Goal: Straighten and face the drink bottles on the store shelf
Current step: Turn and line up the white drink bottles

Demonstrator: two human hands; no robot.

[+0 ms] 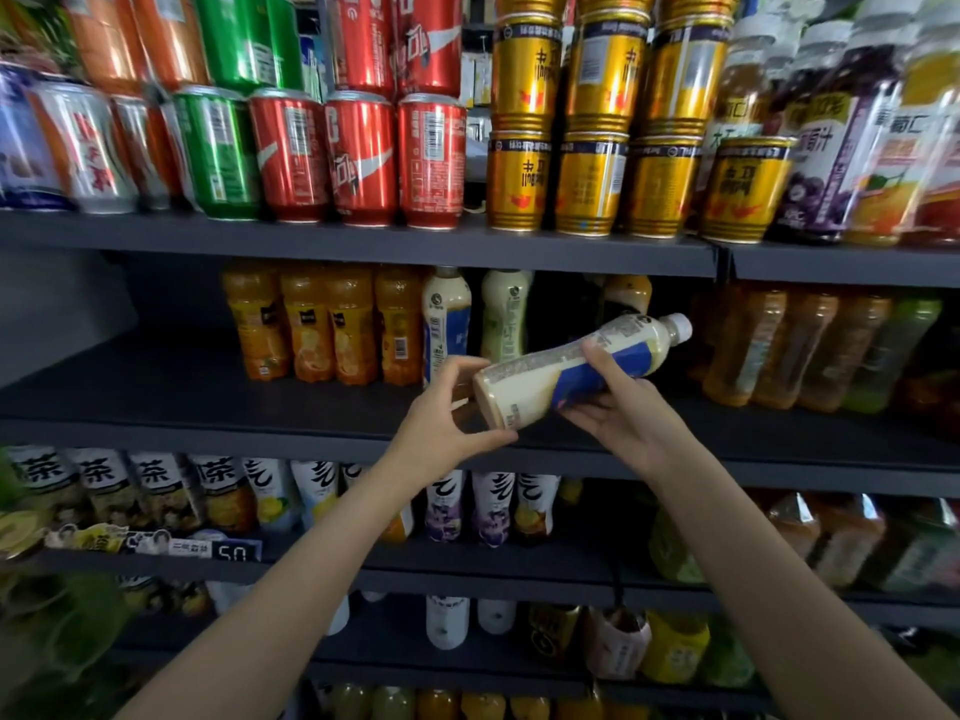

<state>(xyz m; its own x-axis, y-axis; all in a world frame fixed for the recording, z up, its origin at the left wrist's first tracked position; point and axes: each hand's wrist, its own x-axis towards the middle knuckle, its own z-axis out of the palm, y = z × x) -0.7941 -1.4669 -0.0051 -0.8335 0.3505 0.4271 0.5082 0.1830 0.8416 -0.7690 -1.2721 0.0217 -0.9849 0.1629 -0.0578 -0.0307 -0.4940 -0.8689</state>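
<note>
Label print blurred. Cream bottle (576,363) tilted, base pinched by left hand (447,407), middle gripped by right hand (618,402).

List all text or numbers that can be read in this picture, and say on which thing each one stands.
"5.0": price tag on the edge of the third shelf.
"茶": white-labelled tea bottles on that shelf, far left.
Red cans: a white logo in Chinese script, too distorted to read.
Gold cans: dark characters, too blurred.
Held bottle, gripped by the left hand and right hand: fine print, too small.
</note>
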